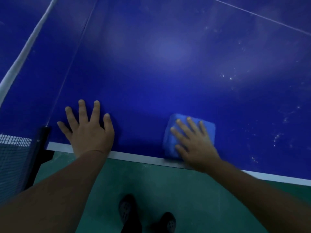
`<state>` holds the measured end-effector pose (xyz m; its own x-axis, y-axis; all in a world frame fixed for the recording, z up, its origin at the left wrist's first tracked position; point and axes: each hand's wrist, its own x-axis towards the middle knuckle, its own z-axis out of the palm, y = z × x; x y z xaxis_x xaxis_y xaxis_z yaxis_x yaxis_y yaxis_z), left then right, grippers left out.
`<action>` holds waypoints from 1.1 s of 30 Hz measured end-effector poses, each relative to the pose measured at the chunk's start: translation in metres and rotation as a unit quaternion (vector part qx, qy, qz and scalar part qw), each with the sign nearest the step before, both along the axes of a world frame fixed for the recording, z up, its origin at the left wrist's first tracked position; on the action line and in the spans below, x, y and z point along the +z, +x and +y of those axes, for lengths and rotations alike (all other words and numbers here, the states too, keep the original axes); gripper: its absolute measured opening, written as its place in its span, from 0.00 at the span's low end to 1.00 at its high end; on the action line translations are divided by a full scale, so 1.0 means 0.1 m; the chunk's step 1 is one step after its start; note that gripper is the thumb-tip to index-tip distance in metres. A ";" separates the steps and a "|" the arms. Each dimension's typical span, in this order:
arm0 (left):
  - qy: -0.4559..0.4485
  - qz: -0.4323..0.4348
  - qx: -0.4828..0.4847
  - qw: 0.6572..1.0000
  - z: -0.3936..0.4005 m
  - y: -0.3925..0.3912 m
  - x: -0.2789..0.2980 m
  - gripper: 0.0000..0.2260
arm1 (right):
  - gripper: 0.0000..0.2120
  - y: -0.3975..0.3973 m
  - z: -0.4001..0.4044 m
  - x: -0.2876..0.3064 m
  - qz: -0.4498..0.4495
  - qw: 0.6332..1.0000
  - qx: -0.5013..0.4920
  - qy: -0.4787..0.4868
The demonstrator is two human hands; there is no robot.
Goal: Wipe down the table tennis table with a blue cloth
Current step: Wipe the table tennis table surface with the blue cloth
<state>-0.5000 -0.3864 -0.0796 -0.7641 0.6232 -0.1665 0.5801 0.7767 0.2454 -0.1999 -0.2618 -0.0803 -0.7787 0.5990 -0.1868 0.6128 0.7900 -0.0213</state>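
Looking down from the head camera, we saw our right hand lying flat, fingers straight and spread, pressing the folded blue cloth onto the table tennis table just inside its white near edge. The cloth lay under palm and fingers, not clutched. Our left hand rested open and flat on the table, near the net post.

One dark blue table tennis table with a white edge line carries one folded light blue cloth at its near edge. Two bare hands: left hand, right hand. One white-topped mesh net, one black net post, two dark shoes.
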 end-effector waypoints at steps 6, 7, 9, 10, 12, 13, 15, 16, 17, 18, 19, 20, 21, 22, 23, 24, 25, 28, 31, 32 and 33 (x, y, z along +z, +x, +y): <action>0.002 -0.001 -0.002 1.000 0.00 0.01 0.02 0.27 | 0.28 0.19 0.82 0.12 0.021 0.929 -0.370 -0.005; 0.003 -0.002 -0.002 1.000 0.00 0.01 0.02 0.27 | 0.28 0.08 0.68 0.10 0.019 0.931 -0.365 0.008; 0.004 -0.006 -0.001 1.000 0.00 0.00 0.02 0.27 | 0.29 -0.18 0.20 0.06 0.027 0.963 -0.269 0.019; 0.003 -0.006 0.000 1.000 0.00 0.01 0.02 0.27 | 0.28 -0.29 -0.09 0.05 0.030 0.981 -0.189 0.009; 0.001 -0.003 0.000 1.000 0.00 0.01 0.03 0.27 | 0.26 -0.38 -0.38 0.04 0.024 0.998 -0.059 -0.019; 0.001 -0.006 -0.001 1.000 0.01 0.01 0.03 0.26 | 0.26 -0.42 -0.29 0.06 0.020 0.999 -0.024 -0.033; 0.002 -0.011 -0.001 1.000 0.01 0.01 0.03 0.26 | 0.27 -0.53 0.05 0.08 0.010 1.000 -0.021 -0.020; 0.003 -0.011 0.000 1.000 0.01 0.01 0.03 0.26 | 0.29 -0.62 0.26 0.09 0.009 0.999 -0.047 -0.013; 0.003 -0.011 0.000 1.000 -0.01 0.01 0.03 0.26 | 0.30 -0.71 0.45 0.11 0.012 0.996 -0.091 -0.015; 0.003 -0.009 -0.001 1.000 -0.01 0.01 0.02 0.26 | 0.31 -0.82 0.63 0.11 0.019 0.991 -0.134 -0.017; 0.003 -0.006 -0.002 1.000 -0.02 0.01 0.02 0.26 | 0.31 -0.92 0.78 0.09 0.025 0.986 -0.165 -0.014; 0.003 -0.004 -0.002 1.000 -0.01 0.01 0.01 0.26 | 0.30 -1.04 0.89 0.08 0.031 0.983 -0.183 -0.009; 0.003 -0.003 -0.001 1.000 -0.01 0.01 0.00 0.26 | 0.29 -1.14 0.98 0.06 0.034 0.981 -0.192 -0.007; 0.001 -0.002 -0.001 1.000 0.00 0.01 -0.01 0.26 | 0.29 -1.22 1.04 0.06 0.034 0.980 -0.197 -0.008; 0.000 -0.002 -0.002 1.000 0.00 0.01 -0.01 0.26 | 0.29 -1.29 1.08 0.05 0.033 0.980 -0.197 -0.008; -0.002 -0.002 -0.002 1.000 0.00 0.00 -0.02 0.27 | 0.29 -1.35 1.12 0.05 0.032 0.981 -0.191 -0.005; -0.003 -0.003 -0.001 1.000 0.00 0.00 -0.02 0.27 | 0.29 -1.39 1.14 0.05 0.029 0.983 -0.180 -0.004; -0.008 -0.001 0.001 1.000 0.00 0.01 -0.02 0.27 | 0.30 -1.53 1.21 0.07 0.032 0.991 -0.129 -0.012; -0.022 0.002 0.000 1.000 0.01 0.03 -0.01 0.27 | 0.31 -1.68 1.33 0.09 0.020 0.999 -0.036 -0.013; -0.029 0.000 0.001 1.000 0.02 0.03 0.00 0.26 | 0.30 -1.73 1.41 0.10 0.017 1.000 0.007 -0.014; -0.036 -0.002 0.001 0.999 0.02 0.02 0.01 0.26 | 0.29 -1.80 1.51 0.11 0.017 0.998 0.048 -0.021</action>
<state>-0.4977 -0.3843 -0.0786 -0.7643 0.6083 -0.2139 0.5776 0.7934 0.1923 -0.3797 -0.1109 -0.0694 -0.8388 0.5127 -0.1834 0.5319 0.8435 -0.0745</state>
